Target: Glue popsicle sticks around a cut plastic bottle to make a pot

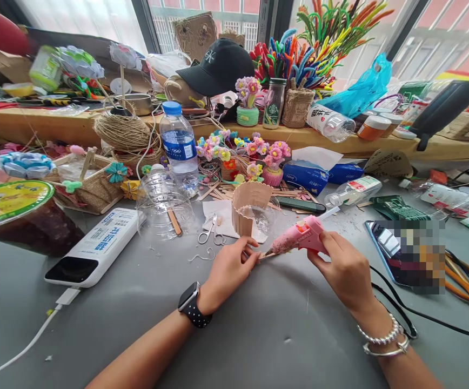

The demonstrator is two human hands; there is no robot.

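Glue gun (299,236), pink with a pale stick jutting from its back, sits in the right hand (343,267), whose grip is wrapped around the handle. Its nozzle points down and to the left, right at a thin wooden stick (269,255) low over the grey tabletop (259,335). The left hand (234,265) has its grip pinched together on the near end of that stick, just beside the nozzle tip. A black watch (194,304) circles the left wrist, and silver bracelets (384,340) the right. Just beyond the left hand, a curved wall of flat wooden sticks (252,202) stands upright beside a clear plastic piece (267,219), with white tissue (220,213) under part of it. Small scissors (212,232) lie at the tissue's edge, left of the wall, and a dark green cutter (301,205) lies behind the glue gun. Farther left are a cut clear bottle (163,194) and a white power bank (96,249); to the right lie a phone (384,251), partly blurred, and orange-handled pliers (463,286).
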